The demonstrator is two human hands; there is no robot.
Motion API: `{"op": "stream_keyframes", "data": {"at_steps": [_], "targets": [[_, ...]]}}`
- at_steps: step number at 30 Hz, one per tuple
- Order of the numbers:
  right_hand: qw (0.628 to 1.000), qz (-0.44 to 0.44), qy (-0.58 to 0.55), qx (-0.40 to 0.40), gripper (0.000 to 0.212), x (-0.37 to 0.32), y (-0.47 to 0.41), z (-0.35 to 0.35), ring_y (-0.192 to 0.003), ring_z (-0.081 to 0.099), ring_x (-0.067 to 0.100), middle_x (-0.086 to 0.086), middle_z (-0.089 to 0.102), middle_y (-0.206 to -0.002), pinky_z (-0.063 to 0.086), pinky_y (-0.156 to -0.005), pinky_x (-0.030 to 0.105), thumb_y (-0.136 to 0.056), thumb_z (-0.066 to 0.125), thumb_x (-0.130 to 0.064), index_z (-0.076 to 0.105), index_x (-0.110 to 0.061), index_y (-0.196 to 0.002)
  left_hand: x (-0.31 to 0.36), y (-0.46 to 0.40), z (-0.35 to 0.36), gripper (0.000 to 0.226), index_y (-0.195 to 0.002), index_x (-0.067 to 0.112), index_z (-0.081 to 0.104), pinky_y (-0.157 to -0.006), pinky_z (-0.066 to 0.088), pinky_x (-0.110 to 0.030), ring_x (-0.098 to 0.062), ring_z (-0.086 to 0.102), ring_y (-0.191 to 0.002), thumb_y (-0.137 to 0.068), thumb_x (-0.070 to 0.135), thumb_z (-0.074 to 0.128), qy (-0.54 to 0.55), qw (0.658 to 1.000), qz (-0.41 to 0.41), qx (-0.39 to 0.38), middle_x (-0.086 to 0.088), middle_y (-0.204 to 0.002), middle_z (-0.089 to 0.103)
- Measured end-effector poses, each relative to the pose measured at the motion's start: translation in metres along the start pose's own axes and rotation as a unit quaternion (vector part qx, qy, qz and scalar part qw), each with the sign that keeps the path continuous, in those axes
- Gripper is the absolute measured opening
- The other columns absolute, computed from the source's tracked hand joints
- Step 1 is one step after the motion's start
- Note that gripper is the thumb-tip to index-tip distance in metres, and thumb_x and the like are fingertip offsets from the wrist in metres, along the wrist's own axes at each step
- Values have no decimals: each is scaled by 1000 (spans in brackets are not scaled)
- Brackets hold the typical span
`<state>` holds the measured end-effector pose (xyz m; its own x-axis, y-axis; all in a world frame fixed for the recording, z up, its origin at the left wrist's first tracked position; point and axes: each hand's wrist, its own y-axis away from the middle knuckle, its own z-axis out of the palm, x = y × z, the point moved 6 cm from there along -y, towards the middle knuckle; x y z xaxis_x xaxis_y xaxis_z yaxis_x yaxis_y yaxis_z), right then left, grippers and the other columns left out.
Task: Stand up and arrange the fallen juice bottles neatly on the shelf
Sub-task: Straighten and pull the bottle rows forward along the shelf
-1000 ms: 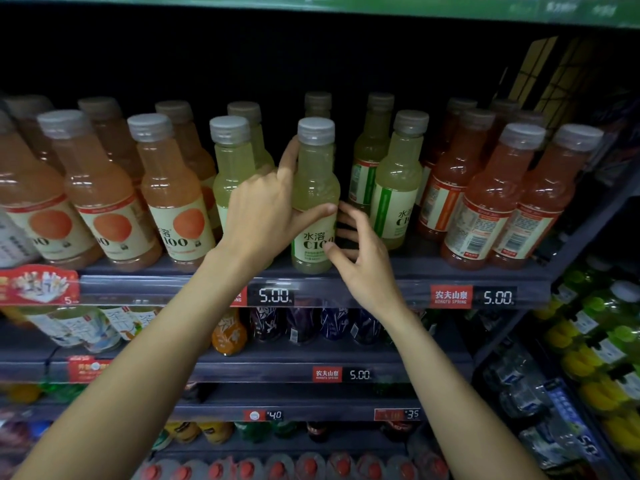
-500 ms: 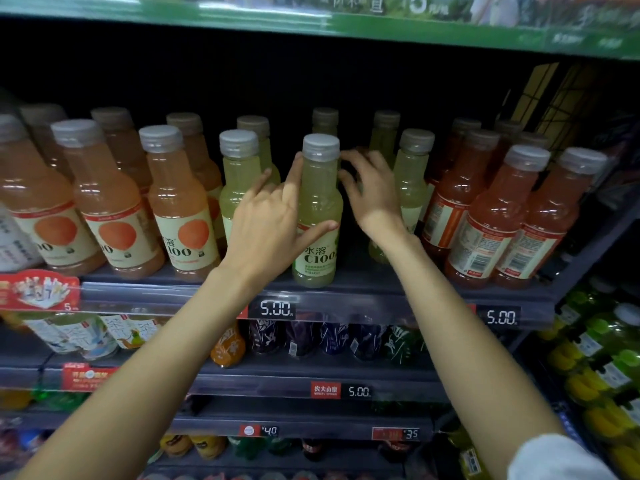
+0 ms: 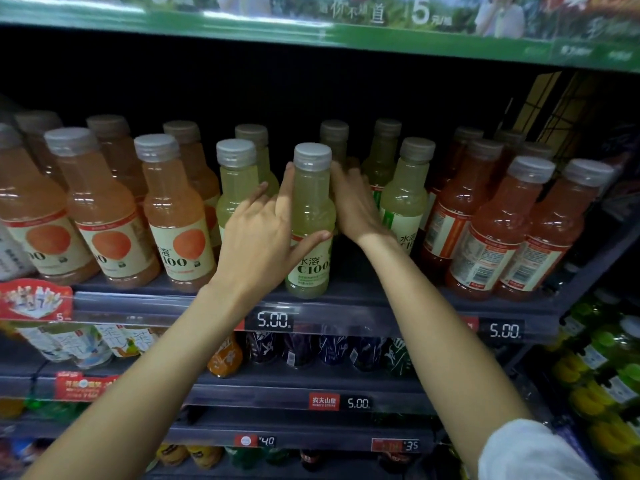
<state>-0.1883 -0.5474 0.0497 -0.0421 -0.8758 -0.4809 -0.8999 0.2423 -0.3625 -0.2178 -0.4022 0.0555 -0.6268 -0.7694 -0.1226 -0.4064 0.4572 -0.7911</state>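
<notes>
A pale yellow-green juice bottle (image 3: 311,216) with a grey cap stands upright at the shelf's front edge (image 3: 346,299). My left hand (image 3: 256,233) grips it, thumb across the label and index finger up its left side. My right hand (image 3: 353,202) reaches past its right side toward the yellow-green bottles behind (image 3: 334,140); its fingertips are blurred and partly hidden, and I cannot tell whether they hold one. More yellow-green bottles (image 3: 403,199) stand upright to the right.
Orange juice bottles (image 3: 173,216) fill the shelf's left side, red juice bottles (image 3: 491,230) the right. Price strips reading 5.00 (image 3: 273,320) run along the shelf front. Lower shelves hold other drinks. A green banner (image 3: 346,32) caps the shelf above.
My right hand rose from the shelf front beside the bottle and reached back between the yellow-green bottles. My left hand kept its grip on the front bottle. The view tilted slightly upward.
</notes>
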Motion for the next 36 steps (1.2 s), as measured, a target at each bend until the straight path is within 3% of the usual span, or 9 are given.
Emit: {"op": "stream_keyframes", "data": {"at_steps": [4,9,13,17,21,25,27,32,36], "targets": [[996,9,-65,64,59,8,7,-15,-103,57,29,16,56,-118,47,-80,36,-90,61,-23,25,-10,-135,2,1,-2,89,-134,-10,44,-91,48,-34,-30,70,-89,-84,63,39,-12,1000,9,12,-15,-81,72],[984,54,-158,60,43,11,5,-28,-113,52,27,16,50,-124,45,-87,32,-94,49,-7,28,-4,-132,0,1,0,89,-135,-9,43,-94,45,-34,-31,69,-92,-83,64,41,-4,1000,6,7,-15,-84,72],[981,37,-154,107,49,8,-3,-38,-100,52,15,1,47,-105,38,-77,17,-93,53,-8,32,-7,-138,1,1,1,89,-135,-10,42,-93,49,-37,-32,69,-92,-84,63,41,7,1000,8,3,-16,-84,71],[972,21,-233,36,40,2,-2,-35,-94,53,7,-2,48,-103,39,-71,10,-95,54,-19,43,-8,-131,-1,1,7,91,-140,-9,36,-101,41,-35,-31,69,-93,-85,64,43,27,999,8,-15,-17,-89,71],[964,-12,-265,9,50,-2,0,-32,-104,54,8,-6,53,-109,42,-82,14,-89,63,-14,41,-11,-134,-1,1,7,91,-138,-10,37,-99,44,-36,-31,69,-93,-85,64,43,24,1000,8,-14,-18,-90,71],[988,-27,-138,61,17,-7,-3,-35,-73,52,2,-11,52,-80,38,-65,17,-87,65,-20,53,-14,-98,-1,1,4,90,-137,-10,39,-97,46,-37,-32,69,-93,-85,64,41,23,1000,8,-7,-18,-89,71],[992,-22,-100,75,16,-7,-3,-33,-74,51,9,-5,53,-82,38,-66,22,-88,63,-23,50,-15,-91,0,1,3,90,-137,-10,40,-96,47,-38,-32,69,-91,-85,64,41,22,1000,9,-3,-18,-87,71],[981,23,-194,1,47,8,0,-18,-119,51,23,11,53,-132,45,-94,34,-90,61,-23,45,-9,-132,-1,1,4,90,-137,-10,39,-98,45,-35,-29,70,-86,-85,63,44,26,1000,14,0,-15,-84,71],[977,25,-205,57,50,10,-1,-20,-108,59,22,7,60,-121,51,-89,37,-84,68,-22,48,-12,-129,0,0,5,90,-137,-9,40,-98,44,-34,-26,70,-77,-84,64,43,20,1000,16,11,-10,-72,69]]}}
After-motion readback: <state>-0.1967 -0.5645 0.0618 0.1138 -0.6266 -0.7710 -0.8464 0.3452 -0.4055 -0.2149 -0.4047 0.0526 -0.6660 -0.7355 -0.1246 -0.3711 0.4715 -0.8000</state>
